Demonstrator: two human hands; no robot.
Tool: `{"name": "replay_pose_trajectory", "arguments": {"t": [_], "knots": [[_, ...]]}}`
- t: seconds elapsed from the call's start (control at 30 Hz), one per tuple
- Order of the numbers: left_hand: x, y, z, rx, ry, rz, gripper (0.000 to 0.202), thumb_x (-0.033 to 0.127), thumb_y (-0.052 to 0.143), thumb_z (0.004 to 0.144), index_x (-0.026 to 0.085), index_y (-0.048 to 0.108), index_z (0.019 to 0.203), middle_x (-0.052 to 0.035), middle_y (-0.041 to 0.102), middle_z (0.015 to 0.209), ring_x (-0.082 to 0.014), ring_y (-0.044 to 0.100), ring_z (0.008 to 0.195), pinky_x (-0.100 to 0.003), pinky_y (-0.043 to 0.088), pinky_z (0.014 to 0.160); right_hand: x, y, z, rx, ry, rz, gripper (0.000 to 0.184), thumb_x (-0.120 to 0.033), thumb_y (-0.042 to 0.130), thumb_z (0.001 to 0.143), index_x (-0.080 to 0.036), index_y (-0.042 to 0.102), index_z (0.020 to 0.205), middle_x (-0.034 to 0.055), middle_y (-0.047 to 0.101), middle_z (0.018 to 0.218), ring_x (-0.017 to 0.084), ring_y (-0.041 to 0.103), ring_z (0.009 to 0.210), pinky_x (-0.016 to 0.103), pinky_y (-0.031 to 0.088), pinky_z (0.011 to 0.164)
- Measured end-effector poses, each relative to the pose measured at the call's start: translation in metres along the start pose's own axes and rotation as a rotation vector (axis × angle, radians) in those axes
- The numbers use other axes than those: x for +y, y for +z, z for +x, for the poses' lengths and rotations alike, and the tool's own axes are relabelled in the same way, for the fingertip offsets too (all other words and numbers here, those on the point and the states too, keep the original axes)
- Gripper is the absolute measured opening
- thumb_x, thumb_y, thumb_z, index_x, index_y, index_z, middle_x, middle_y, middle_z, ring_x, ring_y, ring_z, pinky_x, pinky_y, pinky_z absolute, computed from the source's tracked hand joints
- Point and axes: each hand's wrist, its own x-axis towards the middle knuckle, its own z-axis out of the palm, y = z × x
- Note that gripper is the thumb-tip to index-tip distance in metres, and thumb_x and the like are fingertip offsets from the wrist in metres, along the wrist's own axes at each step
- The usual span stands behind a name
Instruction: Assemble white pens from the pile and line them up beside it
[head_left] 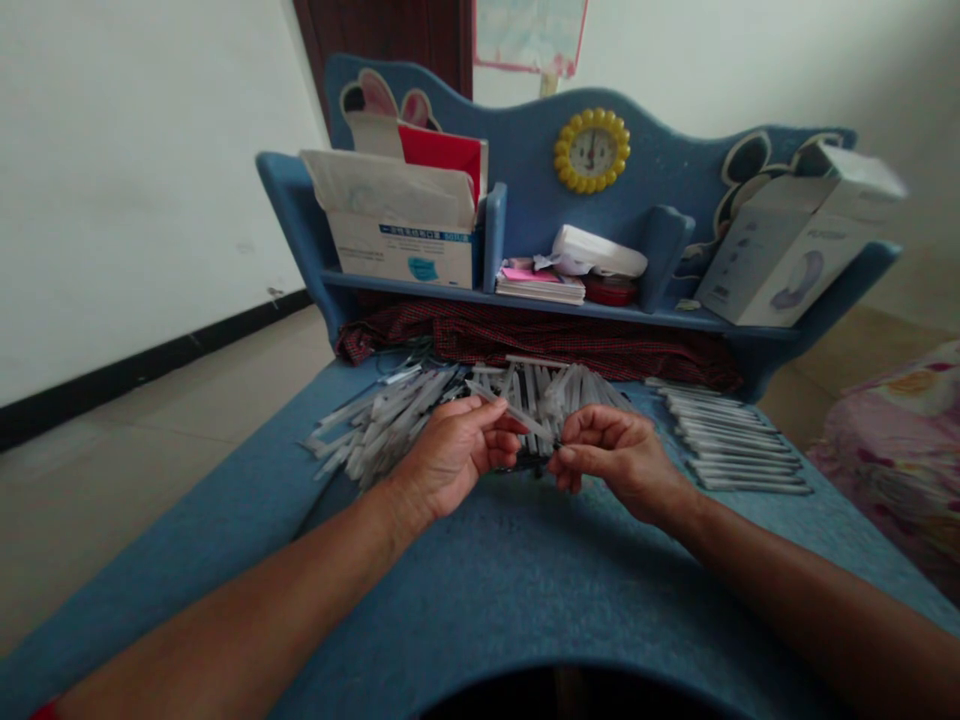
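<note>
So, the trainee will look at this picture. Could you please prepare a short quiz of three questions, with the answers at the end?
1. True or false: the left hand holds a slim translucent piece, and the fingers of the right hand are at one end of it.

2. Where do the slim rods laid side by side lie?
A) on the shelf
B) on the desk, at the right
C) under the left hand

3. Fill in: the clock has a ____ rim.

Key: 1. True. 2. B. 3. Yellow.
</note>
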Motion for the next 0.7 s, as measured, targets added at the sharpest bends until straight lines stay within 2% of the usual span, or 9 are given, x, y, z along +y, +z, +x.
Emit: {"name": "replay_pose_trajectory", "arguments": {"t": [0.4, 0.7], "knots": [[-0.0024, -0.0003, -0.0017, -0.026, 0.06, 0.066, 0.008, 0.017, 0.056, 0.083, 0.012, 0.054, 0.077, -0.0056, 0.066, 0.07, -0.0099, 0.058, 0.049, -0.021, 0.048, 0.047, -0.0002, 0.0019, -0.0008, 0.05, -0.001, -0.09, 0.017, -0.023, 0.072, 0.07, -0.016, 0.058, 0.077, 0.0022, 0.069, 0.066, 0.013, 0.064, 0.052, 0.023, 0.048, 0.046], [-0.0008, 0.004, -0.0059, 0.001, 0.143, 0.176, 0.012, 0.022, 0.059, 0.081, 0.012, 0.053, 0.078, -0.0034, 0.064, 0.068, -0.0097, 0.058, 0.05, -0.021, 0.048, 0.047, -0.0001, 0.0079, -0.0065, 0.033, -0.071, -0.214, 0.017, -0.024, 0.065, 0.077, -0.018, 0.052, 0.087, -0.0001, 0.067, 0.067, 0.01, 0.062, 0.057, 0.023, 0.048, 0.053]]}}
